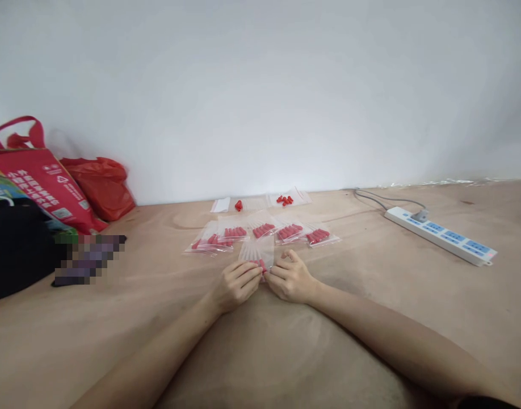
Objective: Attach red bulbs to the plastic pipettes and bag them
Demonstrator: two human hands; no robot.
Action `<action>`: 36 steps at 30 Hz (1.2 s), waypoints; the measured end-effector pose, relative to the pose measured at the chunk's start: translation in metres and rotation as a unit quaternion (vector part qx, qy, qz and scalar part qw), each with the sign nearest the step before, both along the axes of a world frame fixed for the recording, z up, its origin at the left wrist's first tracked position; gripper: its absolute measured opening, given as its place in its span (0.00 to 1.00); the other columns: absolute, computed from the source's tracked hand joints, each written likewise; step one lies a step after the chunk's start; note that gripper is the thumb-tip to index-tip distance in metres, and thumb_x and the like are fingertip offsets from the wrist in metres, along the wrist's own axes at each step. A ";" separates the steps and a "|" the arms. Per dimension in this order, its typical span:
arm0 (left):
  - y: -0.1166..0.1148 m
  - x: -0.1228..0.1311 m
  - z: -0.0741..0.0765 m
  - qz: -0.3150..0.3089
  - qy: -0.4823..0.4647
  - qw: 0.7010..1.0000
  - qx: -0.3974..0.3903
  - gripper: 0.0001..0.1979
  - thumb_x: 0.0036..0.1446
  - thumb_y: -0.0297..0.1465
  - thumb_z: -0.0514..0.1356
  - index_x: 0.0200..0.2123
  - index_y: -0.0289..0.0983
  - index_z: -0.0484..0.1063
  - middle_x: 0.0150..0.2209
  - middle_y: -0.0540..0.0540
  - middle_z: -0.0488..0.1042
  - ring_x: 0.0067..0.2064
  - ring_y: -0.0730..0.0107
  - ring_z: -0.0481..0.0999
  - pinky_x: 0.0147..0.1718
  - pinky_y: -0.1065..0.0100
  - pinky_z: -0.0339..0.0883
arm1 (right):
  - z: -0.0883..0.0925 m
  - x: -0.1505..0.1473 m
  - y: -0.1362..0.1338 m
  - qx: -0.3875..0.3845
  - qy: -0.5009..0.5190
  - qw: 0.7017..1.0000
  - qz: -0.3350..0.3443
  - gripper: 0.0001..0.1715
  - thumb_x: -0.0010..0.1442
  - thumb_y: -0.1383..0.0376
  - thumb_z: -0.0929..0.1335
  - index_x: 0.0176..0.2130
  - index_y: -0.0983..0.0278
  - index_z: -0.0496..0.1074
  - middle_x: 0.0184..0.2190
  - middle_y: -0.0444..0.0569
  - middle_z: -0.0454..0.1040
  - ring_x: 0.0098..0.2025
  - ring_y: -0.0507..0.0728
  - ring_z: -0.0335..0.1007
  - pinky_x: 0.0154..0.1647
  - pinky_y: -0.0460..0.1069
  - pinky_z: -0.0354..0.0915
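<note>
Between my hands lies a clear zip bag (260, 248) with small red pieces (261, 264) inside, their kind too small to make out. The fingers of my left hand (240, 284) are closed on its lower left part. On the lower right side, my right hand (291, 278) pinches at the bag's edge, its index finger curled up. Just beyond my hands, several clear bags of red pieces overlap in a row, among them a bag (318, 236) at the right end and a bag (235, 232) further left.
At the back are a bag with loose red pieces on it (285, 200) and a red piece (239, 205). A white power strip (439, 236) with a plugged-in cable lies right. Left stand a red carrier bag (51, 184), a red plastic bag (101, 184) and a black item (22, 250). A wall rises behind.
</note>
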State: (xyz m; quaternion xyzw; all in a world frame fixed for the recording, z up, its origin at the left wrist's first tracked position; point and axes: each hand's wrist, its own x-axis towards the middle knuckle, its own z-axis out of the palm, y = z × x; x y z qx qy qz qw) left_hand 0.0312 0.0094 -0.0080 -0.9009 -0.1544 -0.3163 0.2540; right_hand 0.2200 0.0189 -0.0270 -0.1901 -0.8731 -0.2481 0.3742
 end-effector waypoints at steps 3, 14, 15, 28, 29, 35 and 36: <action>-0.001 0.002 0.003 -0.012 0.003 1.000 0.025 0.07 0.56 0.22 0.53 0.34 0.35 0.70 0.30 0.47 0.76 0.34 0.70 0.76 0.34 0.67 0.72 | 0.000 0.000 0.000 0.011 0.000 1.000 0.004 0.13 0.58 0.71 0.60 0.24 0.64 0.67 0.19 0.42 0.66 0.25 0.49 0.56 0.38 0.51 0.49; -0.003 0.000 0.009 -0.023 0.009 0.999 0.049 0.07 0.56 0.21 0.52 0.32 0.35 0.69 0.29 0.47 0.77 0.33 0.70 0.76 0.33 0.67 0.71 | 0.004 0.005 -0.002 0.017 0.013 0.999 0.033 0.12 0.55 0.72 0.60 0.25 0.64 0.67 0.19 0.41 0.67 0.25 0.49 0.56 0.39 0.52 0.48; -0.003 -0.002 0.009 -0.022 0.010 0.998 0.051 0.07 0.56 0.21 0.52 0.33 0.35 0.69 0.29 0.47 0.77 0.33 0.70 0.76 0.34 0.67 0.71 | 0.005 0.005 -0.003 0.012 0.017 0.999 0.032 0.11 0.54 0.73 0.60 0.25 0.64 0.68 0.19 0.41 0.67 0.25 0.49 0.56 0.39 0.52 0.48; 0.002 -0.012 0.006 -0.027 -0.035 0.999 0.027 0.07 0.54 0.21 0.55 0.37 0.32 0.68 0.32 0.45 0.77 0.34 0.68 0.76 0.34 0.66 0.71 | 0.009 0.014 0.000 -0.047 0.077 0.996 0.010 0.06 0.55 0.69 0.63 0.29 0.64 0.69 0.19 0.41 0.69 0.25 0.49 0.58 0.36 0.51 0.50; 0.003 -0.012 0.004 -0.031 -0.035 0.999 0.024 0.07 0.54 0.21 0.55 0.37 0.32 0.68 0.32 0.44 0.77 0.34 0.68 0.76 0.34 0.66 0.71 | 0.009 0.013 0.000 -0.038 0.070 0.997 0.008 0.06 0.55 0.69 0.63 0.30 0.64 0.70 0.20 0.41 0.69 0.26 0.49 0.58 0.36 0.51 0.50; 0.004 -0.006 0.003 -0.040 -0.016 0.999 0.020 0.06 0.55 0.21 0.54 0.36 0.33 0.68 0.32 0.44 0.77 0.34 0.69 0.76 0.34 0.66 0.71 | 0.005 0.005 0.000 0.026 0.039 0.999 0.006 0.07 0.56 0.71 0.63 0.30 0.64 0.69 0.23 0.41 0.71 0.26 0.49 0.58 0.38 0.51 0.50; 0.003 -0.004 0.004 -0.042 -0.011 0.999 0.021 0.06 0.55 0.21 0.54 0.36 0.33 0.68 0.32 0.45 0.77 0.34 0.69 0.76 0.34 0.67 0.71 | 0.004 0.004 0.001 0.030 0.035 0.999 0.007 0.07 0.56 0.72 0.62 0.29 0.65 0.69 0.22 0.41 0.70 0.26 0.48 0.58 0.38 0.51 0.50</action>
